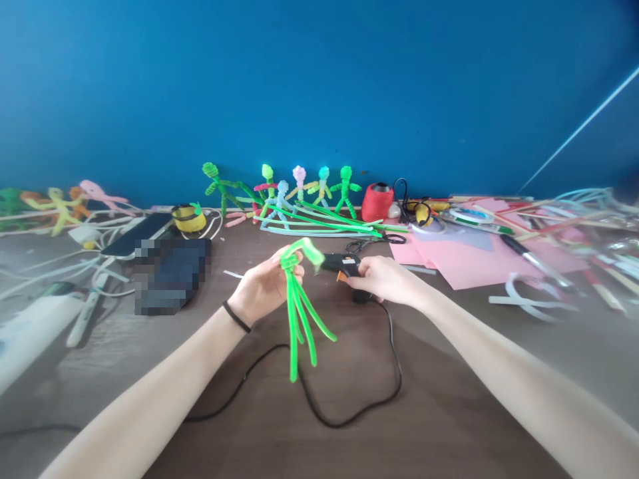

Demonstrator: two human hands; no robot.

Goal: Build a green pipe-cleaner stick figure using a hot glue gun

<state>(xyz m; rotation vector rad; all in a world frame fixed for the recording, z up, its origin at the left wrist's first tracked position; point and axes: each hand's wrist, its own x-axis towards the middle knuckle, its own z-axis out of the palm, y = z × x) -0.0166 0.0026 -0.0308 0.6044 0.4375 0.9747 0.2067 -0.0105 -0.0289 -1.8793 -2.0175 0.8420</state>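
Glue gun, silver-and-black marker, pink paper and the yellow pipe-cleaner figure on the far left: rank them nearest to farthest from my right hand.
From your right hand:
1. Glue gun, in its grip.
2. Pink paper, just to its right.
3. Silver-and-black marker, farther right.
4. Yellow pipe-cleaner figure, far left.

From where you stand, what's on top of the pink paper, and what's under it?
A marker and a lilac sheet lie on the pink paper, among other things. Anything underneath is covered, so I can't tell.
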